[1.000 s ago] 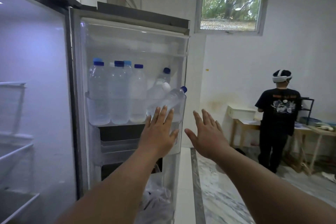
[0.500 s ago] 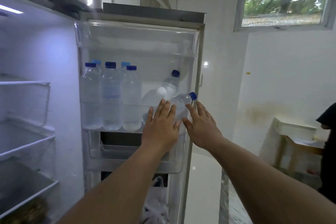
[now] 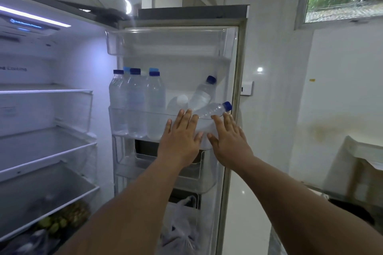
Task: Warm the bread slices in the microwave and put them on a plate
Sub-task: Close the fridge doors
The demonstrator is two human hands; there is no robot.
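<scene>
Fridge: open, lit inside, its glass shelves [image 3: 47, 151] left of the open door [image 3: 236, 89], which serves as the landmark here.
Door bin: the clear middle bin [image 3: 132, 118] on the door's inner face holds water bottles [image 3: 135, 101] — about 5 upright at its left end, 2 tipped over at its right end, caps toward the door's outer edge.
Bag: a thin plastic bag [image 3: 182, 223] sits in the lowest door bin; contents cannot be told.
Left hand: left hand [image 3: 180, 138] flat against the front of the middle bin, fingers straight and slightly spread, holding nothing.
Right hand: right hand [image 3: 230, 141] just beside it, nearer the door's outer edge, fingers straight and gripping nothing.
Bread: no bread slices, microwave or plate in view; where they lie from the hands cannot be told.
Deciding relation: both palms face the door squarely, the right nearer the free edge — likely a push to swing it shut.
Change: 1.0 s ago the right hand hung in the air past the door's edge; now it is at the bin, and the view has closed in on the door.
</scene>
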